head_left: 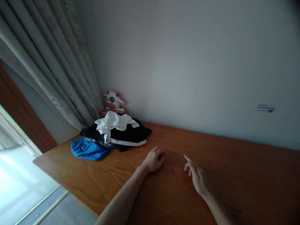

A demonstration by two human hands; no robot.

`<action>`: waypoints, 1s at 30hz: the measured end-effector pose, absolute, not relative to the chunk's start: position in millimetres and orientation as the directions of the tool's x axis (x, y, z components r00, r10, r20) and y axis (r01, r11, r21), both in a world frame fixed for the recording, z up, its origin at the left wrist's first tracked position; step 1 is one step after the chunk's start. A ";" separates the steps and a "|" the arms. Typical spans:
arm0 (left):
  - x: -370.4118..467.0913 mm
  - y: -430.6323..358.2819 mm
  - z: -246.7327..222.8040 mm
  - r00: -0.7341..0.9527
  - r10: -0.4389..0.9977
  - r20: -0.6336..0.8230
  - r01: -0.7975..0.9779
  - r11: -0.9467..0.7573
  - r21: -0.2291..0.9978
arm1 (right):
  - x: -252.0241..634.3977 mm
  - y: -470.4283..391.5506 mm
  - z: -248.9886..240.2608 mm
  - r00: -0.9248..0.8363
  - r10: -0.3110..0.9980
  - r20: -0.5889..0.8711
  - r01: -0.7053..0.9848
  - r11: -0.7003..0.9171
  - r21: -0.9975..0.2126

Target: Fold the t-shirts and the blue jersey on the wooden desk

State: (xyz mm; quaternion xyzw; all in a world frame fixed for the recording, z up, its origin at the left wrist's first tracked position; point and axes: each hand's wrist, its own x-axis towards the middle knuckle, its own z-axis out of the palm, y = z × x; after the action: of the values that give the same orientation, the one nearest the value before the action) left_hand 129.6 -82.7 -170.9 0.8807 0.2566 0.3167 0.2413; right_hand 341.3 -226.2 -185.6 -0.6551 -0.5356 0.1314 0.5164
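Note:
My left hand (154, 160) rests on the wooden table (173, 193), its fingers curled loosely in towards the thumb, and nothing shows in them. To the right, my right hand (197, 175) is held over the table with the index finger stretched out and the other fingers bent; it holds nothing. Nearest to my left hand, up and to its left, lies a heap of clothes: a black garment (128, 134) with a white band, a crumpled white cloth (114, 122) on top, and a blue garment (90, 150) at the front. The two hands are apart.
Behind the heap, a cow-shaped figure (113, 101) stands in the corner by the wall. A pale curtain (53, 59) hangs at the left. The table's left edge slants beside a bright glassy area (21, 184). A small label (265, 108) is on the wall at right.

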 end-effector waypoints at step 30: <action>120.0 -94.2 -171.7 0.617 0.601 0.508 0.339 -0.786 0.517 | 356.6 -219.3 -189.9 0.638 0.765 0.080 0.016 0.091 -0.996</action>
State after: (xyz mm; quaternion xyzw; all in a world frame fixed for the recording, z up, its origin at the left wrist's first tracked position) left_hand 120.0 -94.2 -171.7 0.8793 0.2672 0.3463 0.1885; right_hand 356.6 -219.3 -189.9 -0.6127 -0.3190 0.2811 0.6662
